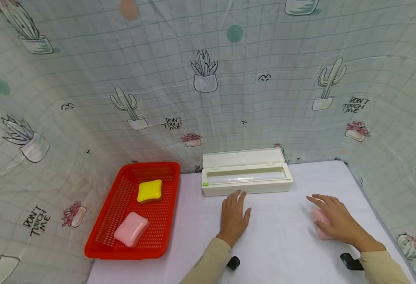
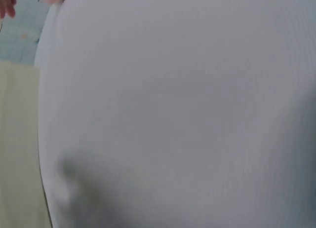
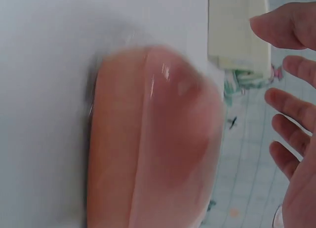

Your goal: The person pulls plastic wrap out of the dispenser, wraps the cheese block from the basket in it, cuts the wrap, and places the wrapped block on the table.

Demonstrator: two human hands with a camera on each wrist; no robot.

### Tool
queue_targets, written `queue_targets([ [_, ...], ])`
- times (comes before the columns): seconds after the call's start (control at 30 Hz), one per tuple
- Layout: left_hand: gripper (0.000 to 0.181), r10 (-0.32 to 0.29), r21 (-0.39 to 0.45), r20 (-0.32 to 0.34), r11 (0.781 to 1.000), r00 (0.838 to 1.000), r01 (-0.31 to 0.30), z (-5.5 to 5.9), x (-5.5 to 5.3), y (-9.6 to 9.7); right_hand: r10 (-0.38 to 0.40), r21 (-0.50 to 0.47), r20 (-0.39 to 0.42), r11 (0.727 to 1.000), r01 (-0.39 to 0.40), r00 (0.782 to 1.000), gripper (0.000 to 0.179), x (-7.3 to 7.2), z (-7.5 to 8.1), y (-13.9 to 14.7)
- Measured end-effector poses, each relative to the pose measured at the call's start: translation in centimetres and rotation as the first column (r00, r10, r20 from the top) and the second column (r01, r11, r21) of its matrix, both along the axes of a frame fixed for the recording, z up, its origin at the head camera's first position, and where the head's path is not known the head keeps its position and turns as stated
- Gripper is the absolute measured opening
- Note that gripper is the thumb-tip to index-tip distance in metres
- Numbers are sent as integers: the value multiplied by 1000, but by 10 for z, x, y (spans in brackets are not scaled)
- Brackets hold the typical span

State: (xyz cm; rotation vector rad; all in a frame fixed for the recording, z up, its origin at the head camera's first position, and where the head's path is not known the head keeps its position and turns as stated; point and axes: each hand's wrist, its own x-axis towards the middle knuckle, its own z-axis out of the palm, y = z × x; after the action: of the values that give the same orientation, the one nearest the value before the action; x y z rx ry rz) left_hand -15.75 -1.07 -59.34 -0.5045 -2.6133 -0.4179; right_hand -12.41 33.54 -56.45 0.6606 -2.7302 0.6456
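On the right of the table lies a pink soap bar (image 1: 320,216), partly hidden under my right hand (image 1: 339,221). That hand hovers over it with fingers spread. In the right wrist view the soap (image 3: 173,124) looks glossy, with shiny highlights on its surface, and the fingers (image 3: 291,104) stand apart from it. My left hand (image 1: 233,219) is held over the table with its fingers loosely extended, fingertips at the front of a cream cling film dispenser (image 1: 247,188). The dispenser's lid (image 1: 243,158) is up, showing the film roll (image 1: 245,178) inside.
A red plastic basket (image 1: 170,221) stands at the left, holding a yellow soap bar (image 1: 149,191) and a pink soap bar (image 1: 131,229). Patterned cloth (image 1: 247,98) hangs behind and around the white table (image 1: 272,236).
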Motion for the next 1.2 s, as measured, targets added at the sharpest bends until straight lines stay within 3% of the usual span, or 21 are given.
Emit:
queue_targets([
  [0.13,60,97,60,-25,994,995,-95,6,-14,-30,16,15,4,1000,-16,1000,73,-8,3,-21],
  [0.3,61,177,51,-19,983,984,-176,11,-25,-59,30,31,-22,999,-30,999,71,-17,6,-43],
  [0.47,60,211,-49,37,977,977,-210,13,-26,-74,16,30,-33,999,-15,999,67,-29,5,-60],
  [0.7,60,246,-156,106,961,963,-228,17,-26,-80,-36,47,-91,998,40,995,61,-45,4,-79],
  [0.9,52,223,-191,73,960,972,-206,24,-31,-81,-75,42,-132,996,81,988,58,-57,5,-89],
  [1.2,40,138,-220,21,967,990,-130,37,-50,-81,-95,88,-102,991,104,990,49,-78,9,-94],
])
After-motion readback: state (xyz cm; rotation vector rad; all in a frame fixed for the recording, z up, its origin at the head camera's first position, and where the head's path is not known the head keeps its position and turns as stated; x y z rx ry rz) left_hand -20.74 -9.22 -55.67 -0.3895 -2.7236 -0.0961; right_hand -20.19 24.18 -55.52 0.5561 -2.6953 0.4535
